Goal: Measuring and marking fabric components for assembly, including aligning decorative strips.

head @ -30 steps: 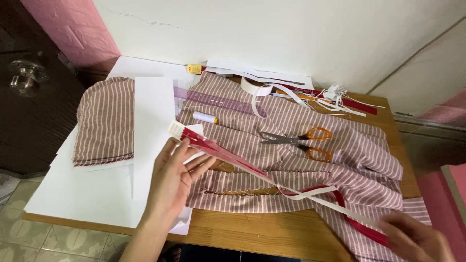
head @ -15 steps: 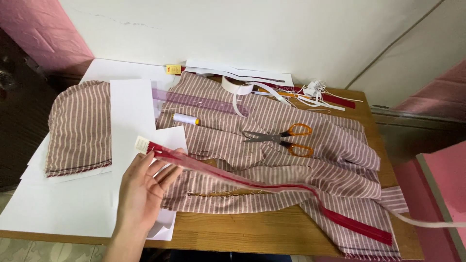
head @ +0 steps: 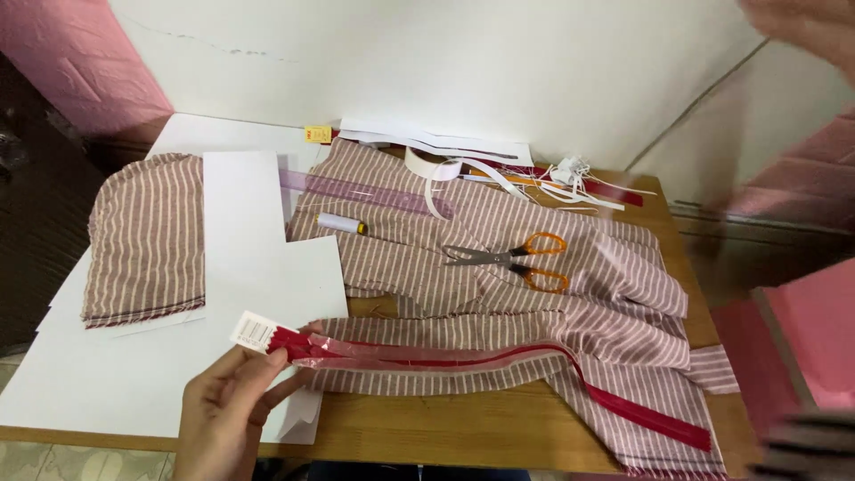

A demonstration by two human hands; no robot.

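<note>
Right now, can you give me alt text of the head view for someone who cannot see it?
The left hand pinches the tagged end of a long red zipper in a clear sleeve, which lies across striped fabric on a wooden table. Orange-handled scissors rest on the fabric; the right hand is a blur, top right.

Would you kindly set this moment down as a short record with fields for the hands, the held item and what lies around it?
Left hand: pinches the labelled end of a red zipper in clear wrap
Right hand: raised at top right, blurred, grip unclear
Zipper: runs right across striped fabric
Nearby: orange scissors, white thread spool, white paper sheets
Surface: wooden table
</note>
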